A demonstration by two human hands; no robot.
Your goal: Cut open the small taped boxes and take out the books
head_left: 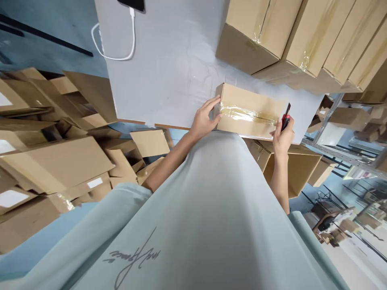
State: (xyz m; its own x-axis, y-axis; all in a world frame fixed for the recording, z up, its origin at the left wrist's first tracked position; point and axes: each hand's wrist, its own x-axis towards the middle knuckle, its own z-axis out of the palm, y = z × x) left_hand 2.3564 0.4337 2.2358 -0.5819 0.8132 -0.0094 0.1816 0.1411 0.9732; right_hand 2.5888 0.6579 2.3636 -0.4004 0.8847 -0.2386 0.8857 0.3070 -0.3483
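A small taped cardboard box (250, 108) lies on the grey table near its front edge, a strip of shiny clear tape running along its top. My left hand (206, 117) grips the box's left end, with fingers at the far side and thumb at the near corner. In my right hand (283, 135) is a red and black utility knife (285, 119), its dark blade pointing up and away from the box. The thumb and fingers of that hand touch the box's right end. The tape over the box looks unbroken from here.
Large taped cartons (281, 36) stand in a row at the back right of the table (157, 76). A phone (133, 4) with a white cable (133, 38) lies at the far left. Flattened and opened cartons (57, 161) pile up left; an open carton (302, 169) sits below the right edge.
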